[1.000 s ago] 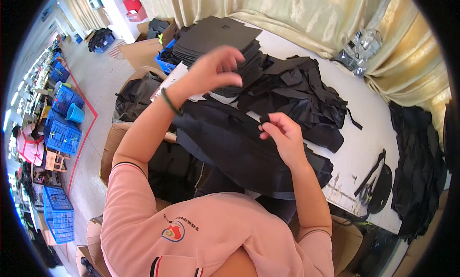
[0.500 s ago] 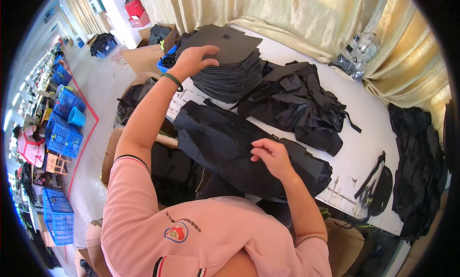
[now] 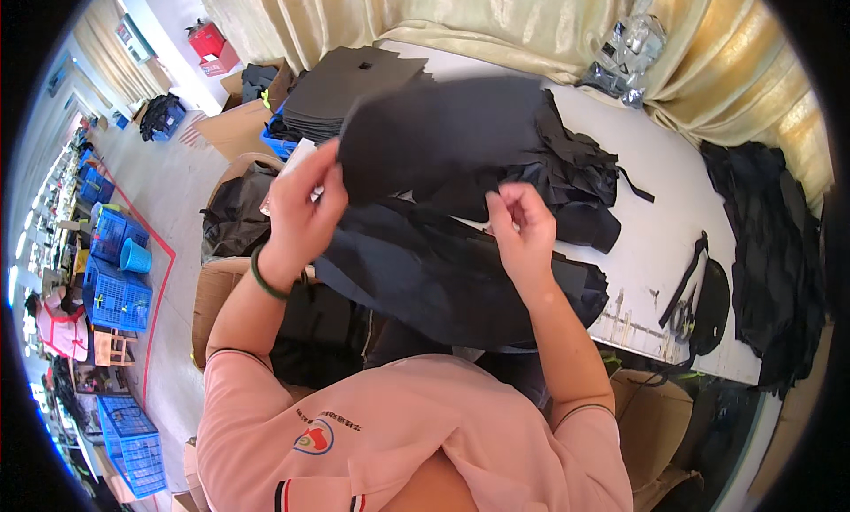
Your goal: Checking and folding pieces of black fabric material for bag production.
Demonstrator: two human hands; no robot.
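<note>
Both hands pinch one flat black panel [image 3: 443,136] lifted above the white table [image 3: 664,238]: the left hand [image 3: 301,207] at its 8 o'clock edge, the right hand [image 3: 522,224] at 5 o'clock. Beneath lies a black fabric piece [image 3: 443,282]. At 11 o'clock, a stack of black panels [image 3: 341,87] rests over a blue crate [image 3: 279,140]. Blue baskets [image 3: 115,273] line the floor at 9 o'clock.

Black fabric panel [image 3: 443,136], white table [image 3: 673,238], blue crates [image 3: 115,291]

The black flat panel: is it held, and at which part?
Yes. The left hand grips the black panel at its lower left edge; the right hand pinches its lower edge.
</note>
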